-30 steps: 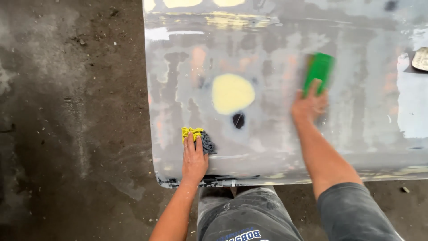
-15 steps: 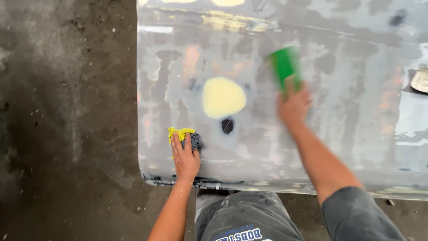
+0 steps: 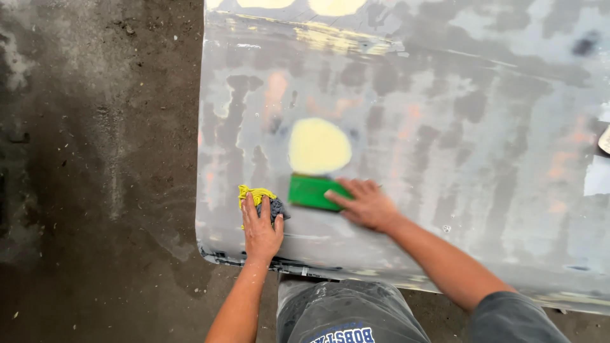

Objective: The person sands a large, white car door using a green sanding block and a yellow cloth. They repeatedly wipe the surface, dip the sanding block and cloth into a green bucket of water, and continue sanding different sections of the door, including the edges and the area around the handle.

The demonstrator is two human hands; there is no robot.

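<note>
A large grey sanded metal panel (image 3: 483, 146) lies flat in front of me, patchy with primer and a pale yellow filler spot (image 3: 318, 146) near its middle. My right hand (image 3: 368, 204) presses a green rectangular sanding block (image 3: 314, 192) flat on the panel just below the yellow spot. My left hand (image 3: 262, 230) rests near the panel's near left corner, fingers laid over a crumpled yellow and grey rag (image 3: 262, 200).
Dark stained concrete floor (image 3: 95, 171) lies to the left and below the panel. The panel's near edge (image 3: 356, 274) sits against my grey trousers. More yellow filler patches (image 3: 333, 6) show at the far edge. A pale object (image 3: 603, 141) pokes in at the right.
My right hand has swept the green block from the panel's right side leftward and nearer, to just below the yellow spot. The left hand has stayed on the rag.
</note>
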